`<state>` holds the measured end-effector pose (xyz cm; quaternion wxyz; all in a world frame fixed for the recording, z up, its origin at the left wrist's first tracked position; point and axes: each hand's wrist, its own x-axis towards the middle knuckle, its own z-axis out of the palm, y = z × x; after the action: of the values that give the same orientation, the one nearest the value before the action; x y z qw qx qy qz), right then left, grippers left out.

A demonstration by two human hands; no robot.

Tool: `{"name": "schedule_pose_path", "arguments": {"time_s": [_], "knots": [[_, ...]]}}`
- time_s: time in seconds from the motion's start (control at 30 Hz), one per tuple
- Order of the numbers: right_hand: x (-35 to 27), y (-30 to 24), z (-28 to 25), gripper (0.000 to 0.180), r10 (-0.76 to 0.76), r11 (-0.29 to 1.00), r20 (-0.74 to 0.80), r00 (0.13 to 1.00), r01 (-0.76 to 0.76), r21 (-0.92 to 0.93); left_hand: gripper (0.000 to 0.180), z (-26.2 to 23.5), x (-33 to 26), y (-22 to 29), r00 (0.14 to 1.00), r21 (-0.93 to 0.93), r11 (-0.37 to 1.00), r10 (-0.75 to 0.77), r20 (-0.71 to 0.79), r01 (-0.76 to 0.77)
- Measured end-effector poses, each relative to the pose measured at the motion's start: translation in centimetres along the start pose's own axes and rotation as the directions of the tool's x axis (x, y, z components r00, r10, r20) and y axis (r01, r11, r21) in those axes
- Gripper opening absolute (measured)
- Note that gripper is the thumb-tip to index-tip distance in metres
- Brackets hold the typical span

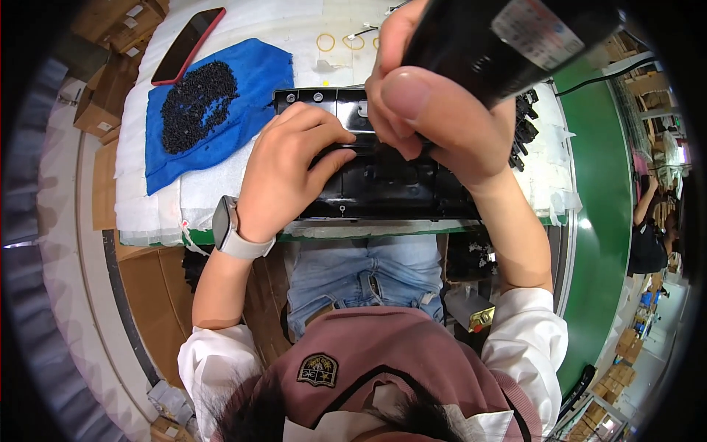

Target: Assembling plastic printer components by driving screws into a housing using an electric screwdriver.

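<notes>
A glossy black plastic panel (383,188) lies flat on the white padded bench (199,199) in front of me. My left hand (291,166) rests on the panel's left part, fingers pressed down near its top edge; a pale watch sits on that wrist. My right hand (434,110) is wrapped around a thick black electric screwdriver (508,40) held upright over the panel's middle. The tool's tip is hidden behind my fingers.
A blue cloth (221,103) holds a pile of small black screws (195,103) at the left. A red-edged phone (188,44) lies beyond it. Yellow rings (325,42) sit at the far edge. Cardboard boxes (110,81) stand left; a person (648,236) works at far right.
</notes>
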<state>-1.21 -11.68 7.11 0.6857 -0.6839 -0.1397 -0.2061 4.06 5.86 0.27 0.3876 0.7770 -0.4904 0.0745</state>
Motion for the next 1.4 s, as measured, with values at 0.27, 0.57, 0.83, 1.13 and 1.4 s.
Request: {"name": "schedule_pose_path", "arguments": {"time_s": [0.27, 0.57, 0.83, 1.13, 1.4], "knots": [[0.5, 0.8, 0.6, 0.019, -0.047, 0.991, 0.056, 0.997, 0.039, 0.126, 0.012, 0.2, 0.0, -0.1, 1.0, -0.019, 1.0, -0.016, 0.022, 0.017], [-1.4, -2.6, -3.6, 0.039, 0.083, 0.996, 0.117, 0.99, -0.086, 0.024, 0.018, -0.4, 1.7, 1.3, 0.959, 0.328, 0.93, 0.072, 0.273, -0.163], [-6.4, -6.3, -15.4, 0.043, 0.254, 0.815, -0.473, 0.844, -0.45, -0.366, 0.021, 0.2, 3.2, -0.2, 0.898, 0.097, 0.96, 0.207, 0.389, -0.263], [-11.1, 0.3, -23.8, 0.06, 0.072, -0.142, -0.779, 0.623, -0.766, -0.627, 0.024, -0.2, 2.7, 2.8, 0.936, 0.158, 0.929, 0.309, 0.169, -0.335], [-7.4, -0.2, -16.9, 0.041, -0.293, -0.139, -0.277, 0.915, -0.327, -0.935, 0.03, -7.6, -1.3, 0.9, 0.826, -0.039, 0.996, -0.091, -0.556, 0.084]]}}
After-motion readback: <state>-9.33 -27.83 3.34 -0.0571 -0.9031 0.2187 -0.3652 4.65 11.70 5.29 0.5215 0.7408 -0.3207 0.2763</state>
